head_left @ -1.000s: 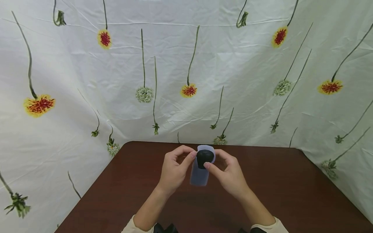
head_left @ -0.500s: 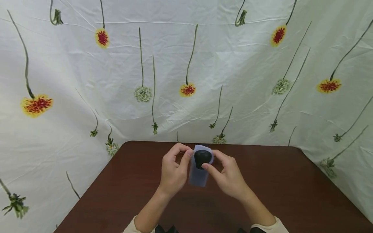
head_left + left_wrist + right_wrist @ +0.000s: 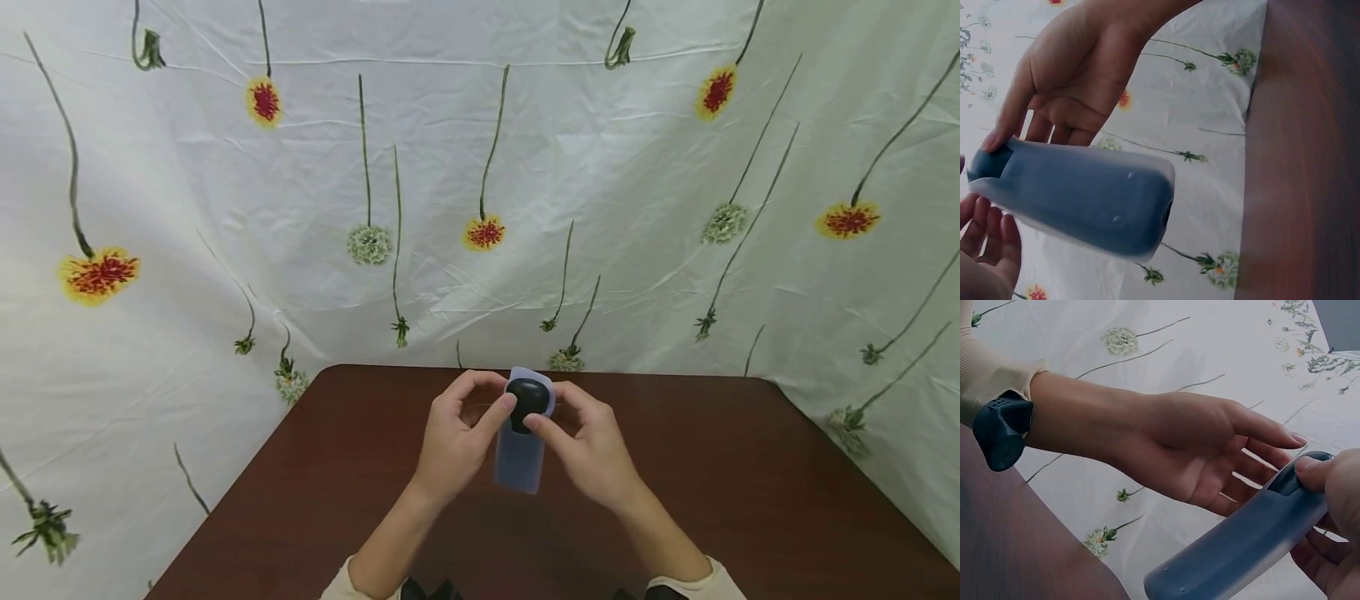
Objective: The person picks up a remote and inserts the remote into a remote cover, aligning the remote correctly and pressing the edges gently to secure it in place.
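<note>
Held over the table is a long, dark, remote-like device (image 3: 528, 404) inside a translucent bluish silicone sleeve (image 3: 519, 462). Its rounded black end shows through the sleeve's opening, towards the top in the head view. My left hand (image 3: 459, 437) pinches the left edge by that opening, thumb at the border of the black end. On the other side my right hand (image 3: 592, 446) grips the device, with its thumb (image 3: 1311, 472) pressed on the black end and its fingers behind. In the left wrist view the sleeve's back (image 3: 1091, 197) faces the camera, with small raised bumps.
A dark brown wooden table (image 3: 360, 433) spreads beneath both hands. Behind it and along the sides hangs a white cloth (image 3: 420, 283) printed with flowers. A black wrist-worn device (image 3: 1004, 431) sits at my left cuff.
The sleeved device shifts slightly left, then back to the right, its lower end now a little lower. My left thumb has slid from the sleeve's edge onto the border of the black end.
</note>
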Demonstrator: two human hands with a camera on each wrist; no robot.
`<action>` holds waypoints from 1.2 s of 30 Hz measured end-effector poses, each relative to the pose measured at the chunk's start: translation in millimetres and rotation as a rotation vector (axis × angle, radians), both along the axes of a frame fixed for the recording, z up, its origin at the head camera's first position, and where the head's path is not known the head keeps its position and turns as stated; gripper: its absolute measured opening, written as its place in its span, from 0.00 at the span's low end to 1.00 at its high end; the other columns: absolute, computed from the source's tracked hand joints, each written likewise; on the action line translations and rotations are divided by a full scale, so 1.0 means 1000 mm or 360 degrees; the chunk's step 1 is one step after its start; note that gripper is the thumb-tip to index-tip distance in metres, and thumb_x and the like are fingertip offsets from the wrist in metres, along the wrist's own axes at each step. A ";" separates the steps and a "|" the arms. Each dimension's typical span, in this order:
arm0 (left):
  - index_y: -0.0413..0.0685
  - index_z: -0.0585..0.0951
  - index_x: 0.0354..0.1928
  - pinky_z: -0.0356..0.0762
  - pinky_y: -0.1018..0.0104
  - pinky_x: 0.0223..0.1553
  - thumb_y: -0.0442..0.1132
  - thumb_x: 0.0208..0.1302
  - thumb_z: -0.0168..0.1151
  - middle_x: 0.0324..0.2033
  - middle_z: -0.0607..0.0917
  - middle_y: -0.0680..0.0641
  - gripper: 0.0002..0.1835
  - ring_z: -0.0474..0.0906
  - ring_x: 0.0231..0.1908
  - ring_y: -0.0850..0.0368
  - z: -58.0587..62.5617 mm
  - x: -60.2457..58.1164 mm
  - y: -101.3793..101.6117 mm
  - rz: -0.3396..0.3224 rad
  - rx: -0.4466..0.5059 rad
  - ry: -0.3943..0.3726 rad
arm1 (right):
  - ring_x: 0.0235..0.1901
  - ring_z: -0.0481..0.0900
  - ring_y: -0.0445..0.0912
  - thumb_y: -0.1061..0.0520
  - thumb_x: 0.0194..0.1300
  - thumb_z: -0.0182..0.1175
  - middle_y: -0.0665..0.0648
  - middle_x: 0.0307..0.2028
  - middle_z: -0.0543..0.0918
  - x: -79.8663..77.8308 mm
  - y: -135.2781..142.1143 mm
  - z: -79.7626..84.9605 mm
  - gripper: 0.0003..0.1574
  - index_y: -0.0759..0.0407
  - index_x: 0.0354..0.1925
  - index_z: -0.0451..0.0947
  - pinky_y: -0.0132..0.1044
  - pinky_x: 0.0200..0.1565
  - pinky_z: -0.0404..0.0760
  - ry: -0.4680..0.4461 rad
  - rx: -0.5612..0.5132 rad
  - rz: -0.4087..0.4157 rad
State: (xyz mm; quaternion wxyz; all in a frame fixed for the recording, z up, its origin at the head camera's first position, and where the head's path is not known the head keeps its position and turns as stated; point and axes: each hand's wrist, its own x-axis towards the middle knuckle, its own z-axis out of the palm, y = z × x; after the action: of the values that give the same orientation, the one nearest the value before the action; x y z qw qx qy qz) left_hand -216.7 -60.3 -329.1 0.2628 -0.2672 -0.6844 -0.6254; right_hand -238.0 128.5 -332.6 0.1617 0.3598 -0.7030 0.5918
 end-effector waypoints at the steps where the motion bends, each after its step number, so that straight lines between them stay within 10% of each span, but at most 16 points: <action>1: 0.41 0.83 0.51 0.84 0.63 0.44 0.31 0.71 0.67 0.43 0.85 0.46 0.09 0.84 0.43 0.49 0.000 0.000 -0.001 -0.0013 -0.0021 -0.0042 | 0.46 0.87 0.50 0.67 0.66 0.70 0.56 0.47 0.86 0.000 0.001 0.000 0.17 0.63 0.53 0.81 0.42 0.44 0.87 -0.0004 -0.0002 0.0002; 8: 0.41 0.86 0.51 0.85 0.61 0.42 0.34 0.69 0.70 0.40 0.86 0.48 0.11 0.85 0.42 0.50 0.001 -0.001 -0.005 -0.0033 -0.0113 -0.0188 | 0.45 0.87 0.48 0.66 0.66 0.70 0.55 0.47 0.87 -0.002 0.004 0.001 0.17 0.63 0.53 0.82 0.42 0.43 0.87 0.0037 0.0056 0.0036; 16: 0.44 0.85 0.49 0.84 0.62 0.39 0.32 0.69 0.69 0.40 0.85 0.52 0.08 0.83 0.41 0.52 0.000 -0.001 -0.005 0.0051 -0.0228 0.0001 | 0.34 0.80 0.45 0.65 0.50 0.82 0.50 0.35 0.81 -0.001 0.006 0.003 0.31 0.60 0.49 0.77 0.35 0.35 0.83 0.0264 0.0002 -0.0372; 27: 0.41 0.84 0.48 0.84 0.60 0.44 0.28 0.67 0.69 0.43 0.85 0.48 0.10 0.84 0.44 0.50 -0.003 -0.002 -0.004 -0.0028 -0.0198 0.0093 | 0.35 0.86 0.43 0.68 0.59 0.76 0.47 0.35 0.88 -0.001 0.021 0.010 0.12 0.58 0.42 0.89 0.37 0.36 0.84 0.0264 0.0148 -0.0233; 36: 0.43 0.82 0.48 0.82 0.58 0.43 0.33 0.69 0.69 0.43 0.84 0.50 0.08 0.81 0.41 0.55 -0.006 -0.003 0.002 0.0165 -0.0446 0.0321 | 0.23 0.77 0.40 0.71 0.63 0.70 0.46 0.28 0.85 0.000 0.018 0.011 0.11 0.56 0.37 0.87 0.37 0.22 0.77 0.0385 0.0223 -0.0403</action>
State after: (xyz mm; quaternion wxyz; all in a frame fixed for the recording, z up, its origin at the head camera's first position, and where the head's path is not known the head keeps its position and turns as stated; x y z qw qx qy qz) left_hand -219.6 -57.9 -334.9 0.3223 -0.3269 -0.7479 -0.4795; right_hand -238.3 146.6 -321.5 0.2928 0.3474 -0.7576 0.4686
